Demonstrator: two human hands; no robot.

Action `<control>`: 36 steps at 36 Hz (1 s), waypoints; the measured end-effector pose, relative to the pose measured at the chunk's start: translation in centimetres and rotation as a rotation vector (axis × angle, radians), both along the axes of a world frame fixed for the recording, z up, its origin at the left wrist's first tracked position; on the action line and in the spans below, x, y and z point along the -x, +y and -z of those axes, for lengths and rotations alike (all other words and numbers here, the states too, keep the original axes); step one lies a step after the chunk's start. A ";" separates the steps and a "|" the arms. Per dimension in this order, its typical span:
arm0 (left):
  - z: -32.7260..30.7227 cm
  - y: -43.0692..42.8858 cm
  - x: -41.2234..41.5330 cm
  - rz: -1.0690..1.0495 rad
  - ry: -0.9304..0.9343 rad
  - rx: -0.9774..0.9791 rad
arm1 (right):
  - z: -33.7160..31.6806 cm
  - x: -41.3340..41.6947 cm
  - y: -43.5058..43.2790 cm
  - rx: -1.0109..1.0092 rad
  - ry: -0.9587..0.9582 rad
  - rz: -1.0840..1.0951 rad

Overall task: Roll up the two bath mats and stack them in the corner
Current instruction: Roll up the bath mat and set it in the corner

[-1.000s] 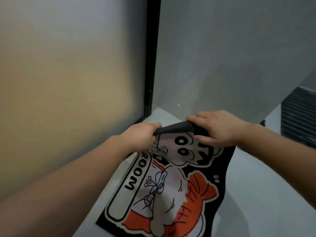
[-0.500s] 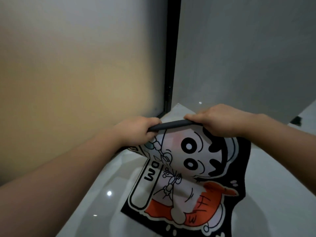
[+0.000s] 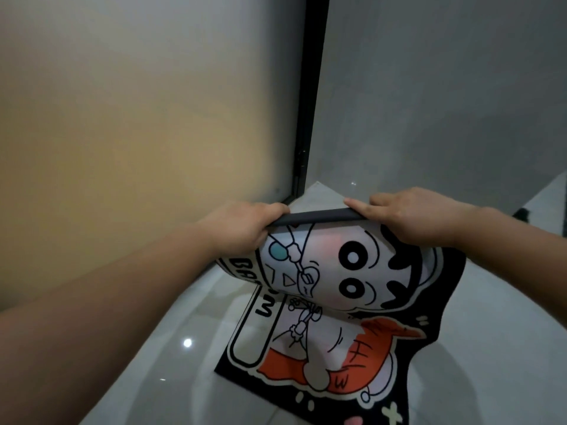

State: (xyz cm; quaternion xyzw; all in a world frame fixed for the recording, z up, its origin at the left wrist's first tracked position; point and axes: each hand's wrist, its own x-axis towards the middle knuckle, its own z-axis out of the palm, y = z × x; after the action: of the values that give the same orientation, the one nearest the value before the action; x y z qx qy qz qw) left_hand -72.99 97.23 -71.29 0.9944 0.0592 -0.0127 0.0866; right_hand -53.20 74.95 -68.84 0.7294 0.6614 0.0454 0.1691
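Mat, limp cartoon-printed fabric, dark edge rolled

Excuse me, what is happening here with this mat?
A person seems to be starting to roll a black rectangular fabric bath mat printed with a cartoon figure. The left-hand grip and the right-hand grip both hold its far edge, folded over and lifted, while the near end lies on the glossy pale floor, close to the corner. Only one mat is in view.
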 end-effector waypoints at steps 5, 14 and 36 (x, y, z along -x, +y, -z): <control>0.7 0.5 0.5 -0.019 0.072 -0.028 | 0.7 -0.5 -0.4 0.031 0.080 0.042; 1.4 2.0 1.0 -0.050 0.007 0.040 | 0.8 -4.3 -3.0 -0.317 0.460 -0.109; 1.0 1.8 -0.3 -0.017 0.115 -0.042 | -1.0 -1.3 -2.9 -0.212 0.516 0.300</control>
State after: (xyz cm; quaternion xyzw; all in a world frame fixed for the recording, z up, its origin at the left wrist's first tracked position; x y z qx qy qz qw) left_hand -72.64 99.03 -72.26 0.9931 0.0728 -0.0676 0.0620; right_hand -51.88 72.05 -67.88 0.8196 0.5593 -0.0980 -0.0763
